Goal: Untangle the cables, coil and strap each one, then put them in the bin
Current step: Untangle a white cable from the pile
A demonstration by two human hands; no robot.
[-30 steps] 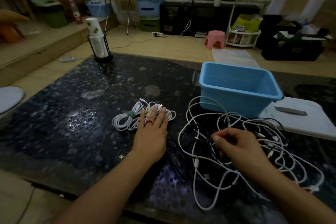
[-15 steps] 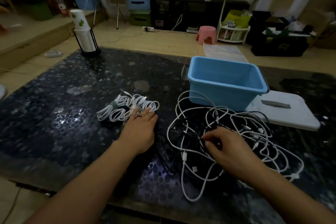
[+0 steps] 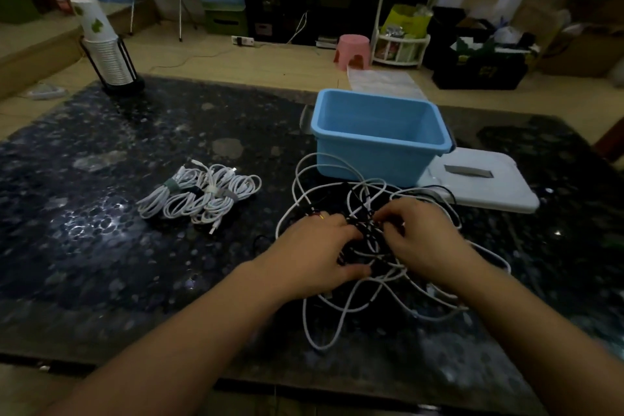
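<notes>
Both hands palm-down on cable tangle (image 3: 341,294): left hand (image 3: 314,255), right hand (image 3: 422,240) fingers curled gripping strands.

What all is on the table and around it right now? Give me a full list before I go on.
tangled cables: one heap, white and black, table front right, under both hands
coiled cables: about three strapped bundles, white, table centre left
bin: one, blue, nothing seen inside, behind the tangle
lid: one, white, flat, right of the bin
paper cups: one stack, white, in a black holder, far left corner
table: one, dark speckled
stool: one, pink, on the floor behind
left hand: in the tangle, fingers curled on cables
right hand: in the tangle, fingers curled on cables
</notes>
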